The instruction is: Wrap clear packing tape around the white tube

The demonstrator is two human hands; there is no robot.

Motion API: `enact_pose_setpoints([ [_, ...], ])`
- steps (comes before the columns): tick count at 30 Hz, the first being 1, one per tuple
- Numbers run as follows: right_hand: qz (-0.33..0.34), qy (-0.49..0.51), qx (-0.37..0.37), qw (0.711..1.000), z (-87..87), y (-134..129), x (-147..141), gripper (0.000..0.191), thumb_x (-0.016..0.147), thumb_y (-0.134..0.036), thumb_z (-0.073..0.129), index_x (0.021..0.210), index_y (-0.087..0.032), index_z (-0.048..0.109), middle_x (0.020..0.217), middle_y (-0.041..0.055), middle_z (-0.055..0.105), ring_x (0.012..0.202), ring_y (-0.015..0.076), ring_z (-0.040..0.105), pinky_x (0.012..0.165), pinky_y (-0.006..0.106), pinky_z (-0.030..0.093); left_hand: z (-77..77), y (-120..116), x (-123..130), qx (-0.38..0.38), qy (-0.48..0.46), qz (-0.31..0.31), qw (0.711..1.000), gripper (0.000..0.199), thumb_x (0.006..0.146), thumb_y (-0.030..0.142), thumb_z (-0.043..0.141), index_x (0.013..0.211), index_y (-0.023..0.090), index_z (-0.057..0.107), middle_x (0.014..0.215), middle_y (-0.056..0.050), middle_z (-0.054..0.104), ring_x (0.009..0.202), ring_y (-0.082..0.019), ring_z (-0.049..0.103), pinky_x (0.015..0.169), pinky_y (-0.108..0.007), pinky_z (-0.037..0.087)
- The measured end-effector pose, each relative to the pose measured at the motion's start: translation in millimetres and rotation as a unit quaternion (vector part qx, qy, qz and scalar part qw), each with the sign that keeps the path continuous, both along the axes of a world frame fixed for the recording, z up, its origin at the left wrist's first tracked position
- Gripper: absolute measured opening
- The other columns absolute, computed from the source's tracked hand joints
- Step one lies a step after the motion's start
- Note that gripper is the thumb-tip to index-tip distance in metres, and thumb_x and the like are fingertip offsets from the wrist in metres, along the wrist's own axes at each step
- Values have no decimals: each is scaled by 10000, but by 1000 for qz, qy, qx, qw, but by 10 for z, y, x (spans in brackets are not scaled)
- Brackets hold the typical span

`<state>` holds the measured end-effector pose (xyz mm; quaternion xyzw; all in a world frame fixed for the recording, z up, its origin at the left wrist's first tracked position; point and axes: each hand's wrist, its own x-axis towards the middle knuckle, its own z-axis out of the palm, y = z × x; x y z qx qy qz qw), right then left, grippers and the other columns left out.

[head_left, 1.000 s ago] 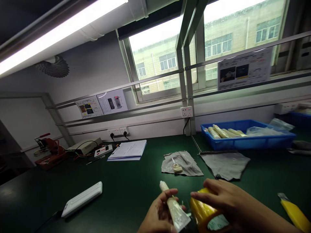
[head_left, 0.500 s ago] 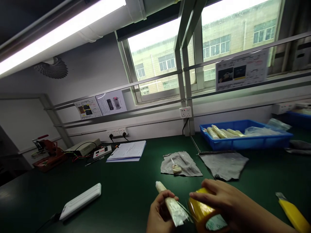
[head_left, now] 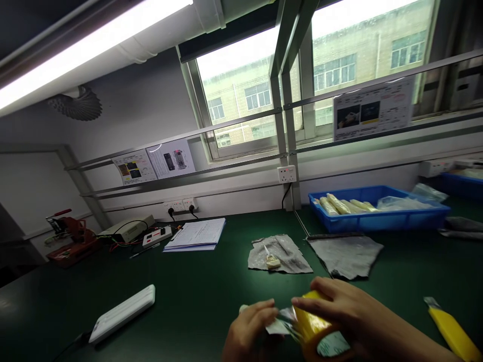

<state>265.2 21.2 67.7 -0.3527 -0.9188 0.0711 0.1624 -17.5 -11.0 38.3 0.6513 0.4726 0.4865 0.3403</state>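
Low in the head view, my left hand (head_left: 247,329) is wrapped round a pale cream tube (head_left: 243,308). Only the tube's rounded tip and its crinkled whitish tail show past the fingers. To its right, my right hand (head_left: 350,309) grips a roll of yellow tape (head_left: 314,318), with an orange-brown core and a green-and-white label inside. The roll is close against the tube's tail; glossy film is blurred between the two hands. Beyond them lies a grey cloth (head_left: 294,254) bearing a small cream piece with a pointed white nozzle (head_left: 272,261).
A yellow utility knife (head_left: 449,324) lies at right. Behind is a blue tray (head_left: 392,221) of similar cream tubes, with a second grey cloth (head_left: 347,254) before it. Left are a white corded device (head_left: 123,314), a clipboard with papers (head_left: 196,235) and a red hand press (head_left: 73,239).
My left hand's fingers have moved up and over the tube, covering most of it, and reach closer to the tape roll. My right hand and the roll have barely moved.
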Motion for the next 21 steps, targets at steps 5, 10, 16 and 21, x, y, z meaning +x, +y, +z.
enact_pose_setpoints([
  [5,-11,87,-63,994,-192,55,75,1047,732,97,562,1595,-443,318,1486,101,451,1244,261,637,1015,400,550,-70,-60,69,68,-14,14,997,209,747,280,923,948,306,873,1142,-189,814,1117,-378,734,1046,-431,506],
  [10,-54,220,-99,969,-465,156,124,878,726,29,579,1483,-349,344,1520,128,415,1305,314,601,1059,454,527,-98,-24,-8,306,85,-32,948,351,857,235,834,1206,240,791,1152,-175,818,1156,-335,755,987,-406,617],
  [16,-122,275,-89,949,-602,254,110,574,854,-273,666,1356,-256,388,1140,95,638,969,271,695,809,415,611,-137,94,-159,405,202,-78,888,404,897,186,790,1273,175,642,1234,-211,786,1200,-318,726,1009,-357,630],
  [21,-78,288,172,939,-444,78,55,279,883,-182,634,1121,-231,497,1091,103,622,883,228,662,721,364,589,-177,46,-111,366,174,-90,910,552,904,151,774,1399,272,563,1302,-166,761,1195,-300,723,995,-336,634],
])
